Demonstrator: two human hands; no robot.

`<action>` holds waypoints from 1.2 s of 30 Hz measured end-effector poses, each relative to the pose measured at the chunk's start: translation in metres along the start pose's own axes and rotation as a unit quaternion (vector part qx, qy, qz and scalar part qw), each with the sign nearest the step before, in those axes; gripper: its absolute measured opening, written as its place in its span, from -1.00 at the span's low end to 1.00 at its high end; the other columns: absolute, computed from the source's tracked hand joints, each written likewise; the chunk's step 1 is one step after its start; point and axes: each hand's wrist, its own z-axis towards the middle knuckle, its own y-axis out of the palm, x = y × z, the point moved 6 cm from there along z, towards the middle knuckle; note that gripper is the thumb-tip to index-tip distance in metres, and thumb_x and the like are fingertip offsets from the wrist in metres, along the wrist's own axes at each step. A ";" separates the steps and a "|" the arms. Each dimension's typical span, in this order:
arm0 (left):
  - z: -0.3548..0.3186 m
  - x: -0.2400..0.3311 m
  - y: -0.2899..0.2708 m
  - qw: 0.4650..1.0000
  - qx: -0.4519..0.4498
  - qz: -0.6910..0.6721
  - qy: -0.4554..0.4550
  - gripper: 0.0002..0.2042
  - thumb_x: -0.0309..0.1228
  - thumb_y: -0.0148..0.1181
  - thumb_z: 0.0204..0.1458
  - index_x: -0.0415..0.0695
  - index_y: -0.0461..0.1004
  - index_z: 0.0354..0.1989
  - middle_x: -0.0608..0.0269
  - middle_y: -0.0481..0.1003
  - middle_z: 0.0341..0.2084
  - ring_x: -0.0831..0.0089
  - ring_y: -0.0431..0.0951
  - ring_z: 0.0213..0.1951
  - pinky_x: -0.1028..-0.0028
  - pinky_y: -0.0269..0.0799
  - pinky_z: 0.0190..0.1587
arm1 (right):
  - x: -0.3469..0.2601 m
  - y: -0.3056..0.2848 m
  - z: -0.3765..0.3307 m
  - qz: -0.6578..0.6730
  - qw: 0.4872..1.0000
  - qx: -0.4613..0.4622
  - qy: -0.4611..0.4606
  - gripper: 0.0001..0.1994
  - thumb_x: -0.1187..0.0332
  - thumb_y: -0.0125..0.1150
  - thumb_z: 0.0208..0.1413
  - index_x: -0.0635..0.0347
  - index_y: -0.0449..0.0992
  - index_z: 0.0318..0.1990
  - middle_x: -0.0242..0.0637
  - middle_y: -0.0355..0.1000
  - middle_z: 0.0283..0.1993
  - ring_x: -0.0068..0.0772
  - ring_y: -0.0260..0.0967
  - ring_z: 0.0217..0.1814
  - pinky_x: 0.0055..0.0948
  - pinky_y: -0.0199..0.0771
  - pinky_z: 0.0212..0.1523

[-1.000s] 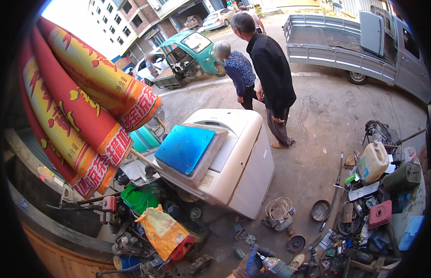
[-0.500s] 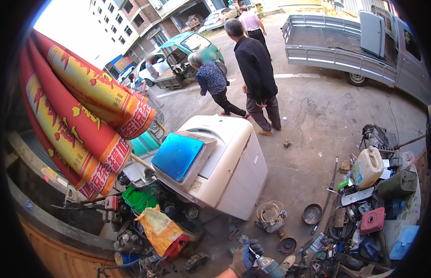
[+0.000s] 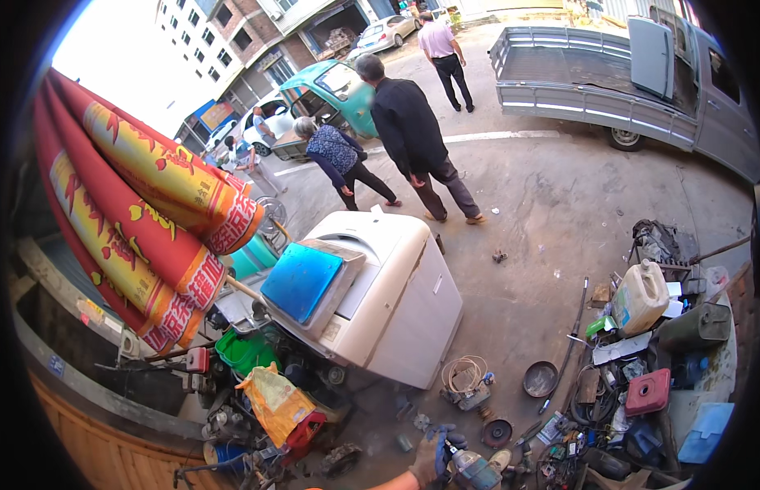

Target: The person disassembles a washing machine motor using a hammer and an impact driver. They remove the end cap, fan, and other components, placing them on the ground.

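At the lower edge, my left hand [image 3: 431, 459] wears a dark work glove. Its fingers curl closed beside the shiny metal shaft of a teal power tool [image 3: 476, 471]. A small grey metal piece [image 3: 422, 422] shows just beyond the fingertips. What the fingers grip is too small and covered to make out. My right hand is not in view; the rear of the power tool is cut off by the frame's edge. A tan shoe [image 3: 499, 461] shows beside the tool, near a dark round metal disc [image 3: 497, 434].
A white washing machine [image 3: 404, 302] stands ahead. Left are folded red umbrellas [image 3: 143, 220] and an orange sack [image 3: 274, 402]. On the floor sit a motor with coiled wire [image 3: 468, 388] and a round pan [image 3: 540, 379]. Scrap and a jerrycan [image 3: 639, 298] lie right. Several people walk beyond.
The person in the black shirt and the one in the patterned top have moved left, toward the green vehicle. The view has shifted slightly. My left hand stays near the tool's shaft.
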 end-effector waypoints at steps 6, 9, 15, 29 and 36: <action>-0.007 0.009 0.022 0.998 0.029 0.050 0.026 -0.73 -0.30 -0.03 0.36 -0.16 0.35 0.11 -0.03 0.60 -0.24 0.13 0.65 -0.20 0.18 0.62 -0.09 | -0.014 -0.012 -0.003 -0.011 1.000 0.000 -0.010 -0.42 0.19 0.15 0.16 0.13 0.27 0.32 -0.21 0.31 0.11 -0.20 0.26 0.15 -0.31 0.28 0.17; -0.007 0.009 0.023 0.998 0.019 0.042 0.038 -0.75 -0.32 -0.01 0.35 -0.15 0.36 0.11 -0.03 0.60 -0.24 0.14 0.65 -0.20 0.20 0.62 -0.09 | -0.022 -0.017 -0.004 -0.018 1.000 -0.002 -0.015 -0.42 0.18 0.14 0.16 0.12 0.27 0.34 -0.20 0.31 0.15 -0.19 0.26 0.18 -0.30 0.27 0.20; -0.019 0.013 0.034 0.998 0.036 0.037 0.043 -0.77 -0.34 0.05 0.32 -0.14 0.38 0.06 -0.01 0.61 -0.30 0.15 0.66 -0.23 0.24 0.62 -0.13 | -0.037 -0.025 -0.010 -0.047 0.999 -0.008 -0.027 -0.40 0.16 0.13 0.17 0.10 0.25 0.36 -0.17 0.30 0.21 -0.16 0.25 0.25 -0.29 0.25 0.26; -0.063 0.062 0.083 0.997 -0.005 -0.008 0.070 -0.86 -0.37 0.12 0.28 -0.15 0.44 -0.11 0.07 0.60 -0.40 0.21 0.65 -0.35 0.24 0.64 -0.24 | -0.094 -0.034 -0.018 -0.337 0.928 -0.060 -0.148 -0.40 0.30 0.06 0.11 0.17 0.26 0.36 -0.03 0.38 0.22 -0.05 0.35 0.24 -0.22 0.35 0.26; -0.078 0.073 0.092 0.996 -0.008 -0.004 0.091 -0.85 -0.36 0.12 0.28 -0.19 0.48 -0.20 0.10 0.60 -0.43 0.27 0.64 -0.37 0.28 0.63 -0.27 | -0.098 -0.052 -0.039 -0.138 0.972 0.054 -0.182 -0.58 0.23 0.39 0.09 0.06 0.56 0.11 -0.22 0.56 0.02 -0.15 0.53 0.05 -0.24 0.51 0.07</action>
